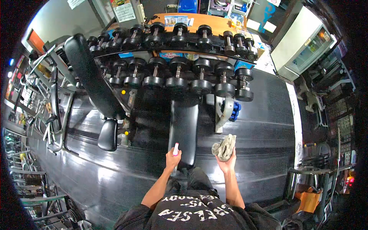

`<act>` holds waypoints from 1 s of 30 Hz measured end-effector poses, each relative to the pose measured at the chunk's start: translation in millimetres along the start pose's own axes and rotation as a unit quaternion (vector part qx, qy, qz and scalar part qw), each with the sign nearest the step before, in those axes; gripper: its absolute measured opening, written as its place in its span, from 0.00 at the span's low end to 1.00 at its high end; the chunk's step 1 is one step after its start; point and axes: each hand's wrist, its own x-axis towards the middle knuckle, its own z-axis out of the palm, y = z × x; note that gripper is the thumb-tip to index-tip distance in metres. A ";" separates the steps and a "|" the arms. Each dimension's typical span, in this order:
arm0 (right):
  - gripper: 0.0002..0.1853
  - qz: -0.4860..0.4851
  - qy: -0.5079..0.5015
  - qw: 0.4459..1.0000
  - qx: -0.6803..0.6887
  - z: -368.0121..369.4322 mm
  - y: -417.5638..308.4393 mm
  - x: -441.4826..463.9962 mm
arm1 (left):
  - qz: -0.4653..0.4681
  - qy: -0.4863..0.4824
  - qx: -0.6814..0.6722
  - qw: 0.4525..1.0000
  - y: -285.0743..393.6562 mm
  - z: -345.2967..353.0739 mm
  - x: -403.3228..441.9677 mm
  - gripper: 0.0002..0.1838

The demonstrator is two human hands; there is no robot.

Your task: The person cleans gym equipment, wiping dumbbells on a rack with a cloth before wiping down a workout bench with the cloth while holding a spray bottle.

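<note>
My left hand (172, 160) is closed around a spray bottle (176, 148) with a white and pink head; most of its body is hidden by my fingers. It is over the near left edge of a flat black padded bench (184, 124). To the right of the bench, my right hand (227, 164) grips a crumpled greyish-beige cloth (224, 148), which bulges up above the fingers. The cloth and the bottle are apart from each other.
A two-tier rack of black dumbbells (178, 73) stands beyond the bench. An inclined black bench (94, 78) is at the left, with blue dumbbells (235, 111) under the rack's right end. A glass-door fridge (306, 46) stands far right, and gym machines (50, 103) line the left.
</note>
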 end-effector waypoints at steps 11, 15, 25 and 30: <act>0.25 0.017 -0.015 1.000 -0.020 -25.9 89.2 -104.3 | 0.051 -0.013 -0.015 0.999 -45.5 -62.3 -113.1 0.07; 0.26 0.016 -0.025 1.000 -0.006 -32.9 109.0 -129.2 | 0.099 0.005 0.000 0.995 -51.8 -80.4 -139.6 0.07; 0.26 -0.002 0.010 1.000 -0.005 -31.2 128.9 -161.2 | 0.072 -0.108 0.033 0.991 -67.6 -106.6 -173.9 0.09; 0.28 -0.014 -0.040 0.999 0.034 -32.5 128.5 -166.6 | 0.047 -0.151 -0.045 0.986 -58.3 -115.1 -171.4 0.08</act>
